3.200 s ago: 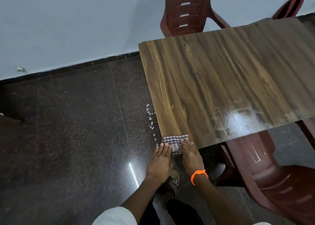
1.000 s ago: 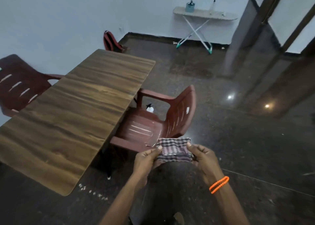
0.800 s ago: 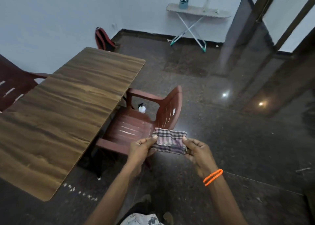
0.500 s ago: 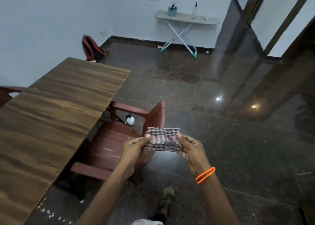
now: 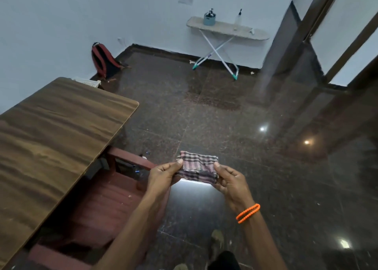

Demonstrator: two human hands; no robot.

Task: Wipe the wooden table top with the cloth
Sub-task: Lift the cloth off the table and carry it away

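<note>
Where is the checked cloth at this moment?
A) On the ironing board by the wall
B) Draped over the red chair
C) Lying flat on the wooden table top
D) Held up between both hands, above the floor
D: the left hand and right hand each pinch an end of the checked cloth, clear of the wooden table top.

Bare forearms, an orange beaded bracelet (image 5: 248, 213) doubled round the right wrist, a sandal (image 5: 217, 237) on one foot
</note>
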